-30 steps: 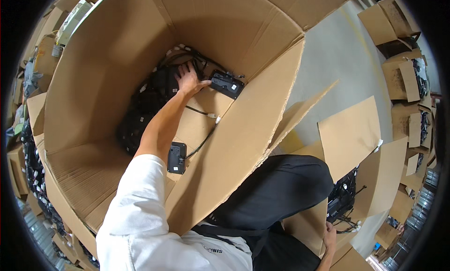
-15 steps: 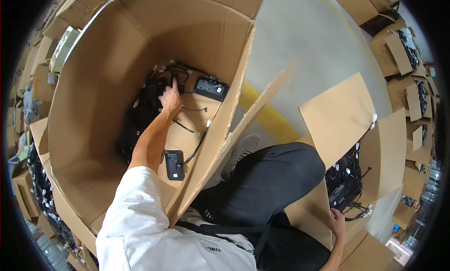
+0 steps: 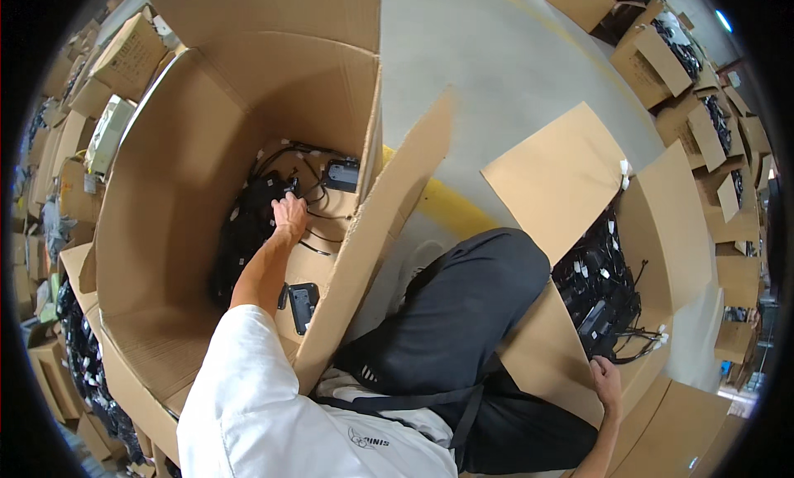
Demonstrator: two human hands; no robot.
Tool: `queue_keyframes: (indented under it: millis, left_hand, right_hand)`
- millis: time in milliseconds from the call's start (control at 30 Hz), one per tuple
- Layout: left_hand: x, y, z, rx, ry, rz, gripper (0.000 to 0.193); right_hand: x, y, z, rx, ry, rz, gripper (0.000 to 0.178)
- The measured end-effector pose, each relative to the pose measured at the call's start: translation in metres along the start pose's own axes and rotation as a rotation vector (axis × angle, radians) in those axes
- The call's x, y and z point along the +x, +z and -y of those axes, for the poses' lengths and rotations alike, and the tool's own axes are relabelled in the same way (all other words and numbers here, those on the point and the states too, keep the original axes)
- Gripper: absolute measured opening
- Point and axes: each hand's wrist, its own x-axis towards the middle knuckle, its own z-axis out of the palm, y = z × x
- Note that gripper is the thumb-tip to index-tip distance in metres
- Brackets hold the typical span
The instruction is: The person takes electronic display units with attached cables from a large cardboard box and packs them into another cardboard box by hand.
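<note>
My left hand (image 3: 289,215) reaches down into a deep cardboard box (image 3: 174,172), its fingers bent over a heap of black cabled units (image 3: 252,209). What it grips there is hidden. Along the right side of that box's bottom lie two flat black rectangular adapters, one at the far end (image 3: 341,175) and one nearer me (image 3: 303,306). At the lower right, my right hand (image 3: 606,380) is curled at the near edge of a second open box (image 3: 649,222). Its fingertips meet the end of a black adapter (image 3: 600,325), and their hold is partly hidden.
Black cables with white connectors (image 3: 591,267) fill the right box. A raised flap (image 3: 562,180) stands at its far side. My bent leg (image 3: 463,296) is between the boxes, over grey floor with a yellow line (image 3: 455,209). More cartons (image 3: 653,60) are stacked around.
My left hand's extended index finger has bent down onto the black units. My right hand has shifted slightly at the right box's edge. The whole view has also turned and shifted.
</note>
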Motion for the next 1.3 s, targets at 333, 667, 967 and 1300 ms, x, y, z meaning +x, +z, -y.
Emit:
queue_keyframes:
  millis: [333, 667, 967, 1300]
  left_hand:
    - [0.016, 0.028, -0.018, -0.109, 0.128, -0.096, 0.024]
    - [-0.002, -0.088, 0.069, -1.244, -0.079, -0.405, 0.055]
    - [-0.151, -0.433, 0.054, -1.812, 0.377, -0.662, 0.047]
    - [-0.229, -0.510, -0.107, -1.810, 1.000, 0.201, 0.053]
  right_hand:
    - [-0.012, -0.001, -0.006, 0.080, 0.034, -0.035, 0.033]
    - [0.006, -0.009, 0.064, 0.077, -0.016, 0.068, 0.036]
    - [0.005, -0.022, 0.257, 0.508, -0.552, 0.086, 0.030]
    - [-0.047, 0.030, 0.402, 2.068, -0.861, 0.767, 0.066]
